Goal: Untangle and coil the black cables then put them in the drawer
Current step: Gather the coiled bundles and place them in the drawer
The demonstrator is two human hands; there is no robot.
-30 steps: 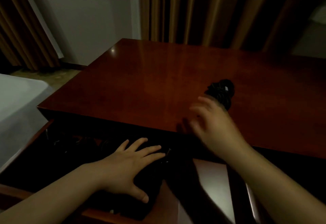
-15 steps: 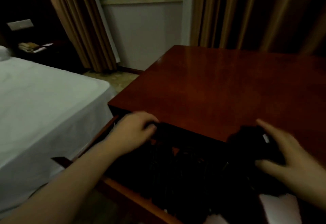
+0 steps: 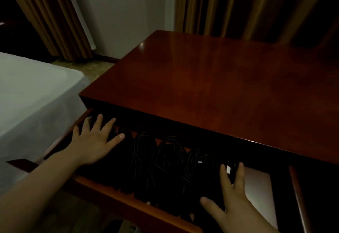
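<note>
Dim bedroom: glossy reddish wooden desk (image 3: 220,85), brown pleated curtains (image 3: 238,3), white bed (image 3: 27,95). Desktop now bare; the coil held half a second ago lies in the open drawer (image 3: 128,198) among black cables (image 3: 161,163). Left hand (image 3: 95,142), previously curled, lies flat with fingers spread. Right hand (image 3: 233,201) rests splayed on the coils, gripping nothing.

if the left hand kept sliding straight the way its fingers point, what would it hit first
The left hand lies flat on coiled black cables in the open drawer, fingers pointing toward the back. Going straight on, it would likely slide into the dark gap under the desk top; the depth there is too dark to judge.
</note>
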